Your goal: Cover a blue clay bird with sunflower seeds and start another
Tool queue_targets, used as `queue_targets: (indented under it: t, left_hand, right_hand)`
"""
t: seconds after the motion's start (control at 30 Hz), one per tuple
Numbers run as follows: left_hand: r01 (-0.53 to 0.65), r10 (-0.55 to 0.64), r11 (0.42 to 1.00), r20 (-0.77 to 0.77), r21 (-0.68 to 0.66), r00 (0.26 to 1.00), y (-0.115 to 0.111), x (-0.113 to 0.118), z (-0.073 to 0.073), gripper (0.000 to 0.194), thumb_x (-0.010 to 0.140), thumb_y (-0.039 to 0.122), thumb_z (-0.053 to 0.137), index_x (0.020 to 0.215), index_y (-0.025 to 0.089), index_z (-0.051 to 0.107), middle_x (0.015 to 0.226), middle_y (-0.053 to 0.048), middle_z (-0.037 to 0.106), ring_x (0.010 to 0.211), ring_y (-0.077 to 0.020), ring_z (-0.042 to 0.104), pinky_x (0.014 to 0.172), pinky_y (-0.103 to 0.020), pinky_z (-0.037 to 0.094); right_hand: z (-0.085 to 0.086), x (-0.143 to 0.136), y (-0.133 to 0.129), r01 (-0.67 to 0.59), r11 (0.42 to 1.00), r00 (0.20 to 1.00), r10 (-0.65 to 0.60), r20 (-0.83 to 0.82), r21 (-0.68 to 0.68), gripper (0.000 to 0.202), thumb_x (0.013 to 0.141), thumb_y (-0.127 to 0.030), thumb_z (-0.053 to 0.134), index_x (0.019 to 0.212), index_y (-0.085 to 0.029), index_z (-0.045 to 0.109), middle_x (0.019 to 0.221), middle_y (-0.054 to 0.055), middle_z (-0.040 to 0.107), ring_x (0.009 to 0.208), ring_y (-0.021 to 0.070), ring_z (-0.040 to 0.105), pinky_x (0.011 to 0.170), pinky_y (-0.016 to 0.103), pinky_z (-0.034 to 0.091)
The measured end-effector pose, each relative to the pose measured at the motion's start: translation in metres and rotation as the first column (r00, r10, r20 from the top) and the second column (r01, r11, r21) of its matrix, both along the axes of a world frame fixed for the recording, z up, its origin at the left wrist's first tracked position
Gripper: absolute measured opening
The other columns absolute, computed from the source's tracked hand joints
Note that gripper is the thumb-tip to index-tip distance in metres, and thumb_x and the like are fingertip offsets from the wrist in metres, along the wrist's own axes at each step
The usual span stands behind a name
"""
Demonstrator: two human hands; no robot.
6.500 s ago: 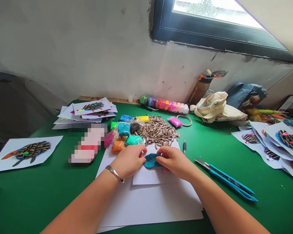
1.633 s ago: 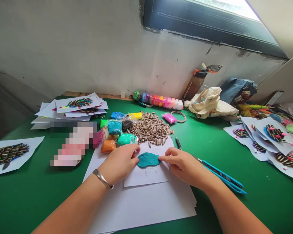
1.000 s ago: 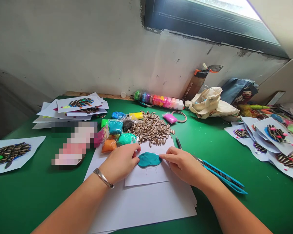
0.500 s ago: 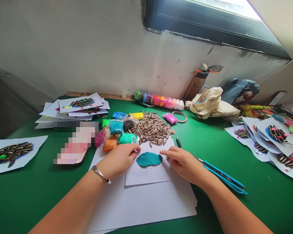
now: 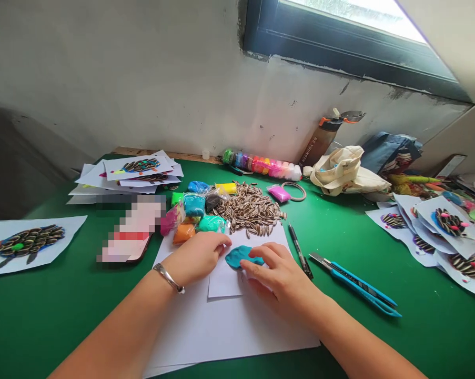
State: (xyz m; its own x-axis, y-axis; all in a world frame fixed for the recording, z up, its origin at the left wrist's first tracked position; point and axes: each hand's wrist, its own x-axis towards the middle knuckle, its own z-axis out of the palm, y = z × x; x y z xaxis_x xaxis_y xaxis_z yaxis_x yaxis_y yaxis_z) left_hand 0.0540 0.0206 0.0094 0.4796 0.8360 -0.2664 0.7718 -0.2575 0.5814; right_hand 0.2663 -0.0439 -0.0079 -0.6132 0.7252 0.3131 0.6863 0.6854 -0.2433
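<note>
A flattened oval of blue modelling clay (image 5: pixel 234 258) lies on a small white sheet of paper (image 5: pixel 223 287), with faint pencil lines just below the clay. My left hand (image 5: pixel 198 258), a silver bangle at its wrist, rests on the left edge of that sheet, its fingers loosely bent and holding nothing up. Over the right part of the clay is my right hand (image 5: pixel 279 271). Its fingers are spread and the fingertips touch the clay's surface and lower edge, hiding part of it.
Larger white paper (image 5: pixel 237 331) lies beneath. Beyond are sunflower seeds (image 5: pixel 253 208) and bagged clay (image 5: pixel 193 204). A pen (image 5: pixel 300 252) and blue utility knife (image 5: pixel 355 284) lie right. A phone (image 5: pixel 132 231) and seed pictures (image 5: pixel 34 242) lie left; more seed pictures (image 5: pixel 454 226) lie far right.
My right hand has moved left from the clay's right end onto the clay, uncovering the pen and the knife. My left hand stays on the sheet. The view has shifted slightly.
</note>
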Motion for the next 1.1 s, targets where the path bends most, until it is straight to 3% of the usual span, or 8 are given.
queue_targets:
  t: [0.3,0.57,0.77,1.1]
  left_hand:
    - [0.034,-0.033,0.998,-0.019,0.052,0.999,-0.001,0.002,-0.001,0.027,0.086,0.018,0.038,0.085,0.021,0.065,0.085,-0.002,0.068,0.075,-0.0166,0.058,0.064,-0.024,0.040]
    - [0.019,-0.017,0.998,-0.034,0.053,0.999,-0.002,0.003,0.001,0.028,0.086,0.017,0.038,0.091,0.021,0.065,0.086,-0.003,0.067,0.076,-0.0176,0.058,0.064,-0.025,0.040]
    - [0.010,-0.009,0.998,-0.022,0.066,1.000,-0.001,0.003,-0.003,0.030,0.086,0.015,0.038,0.096,0.021,0.066,0.090,-0.005,0.069,0.080,-0.0190,0.059,0.069,-0.027,0.042]
    - [0.032,-0.028,0.996,-0.044,0.088,0.999,-0.002,0.004,-0.004,0.029,0.085,0.014,0.038,0.095,0.020,0.065,0.090,-0.006,0.068,0.081,-0.0193,0.060,0.068,-0.027,0.042]
  right_hand:
    - [-0.006,-0.001,0.001,-0.021,0.999,0.998,0.023,0.052,-0.045,0.030,0.090,-0.020,0.050,0.117,-0.026,0.061,0.111,0.009,0.059,0.098,0.0220,0.050,0.086,0.041,0.043]
    - [-0.002,0.000,0.001,-0.017,0.998,0.999,0.019,0.035,-0.058,0.033,0.087,-0.022,0.054,0.119,-0.026,0.060,0.116,0.010,0.057,0.101,0.0234,0.048,0.089,0.043,0.041]
    - [-0.001,-0.009,0.001,-0.029,1.000,0.997,0.029,0.070,-0.002,0.032,0.087,-0.038,0.055,0.116,-0.026,0.061,0.123,0.010,0.054,0.107,0.0273,0.045,0.094,0.049,0.036]
    - [-0.002,-0.011,0.003,-0.027,1.000,0.996,0.026,0.083,0.003,0.035,0.089,-0.039,0.051,0.121,-0.026,0.059,0.128,0.010,0.051,0.112,0.0272,0.044,0.100,0.052,0.030]
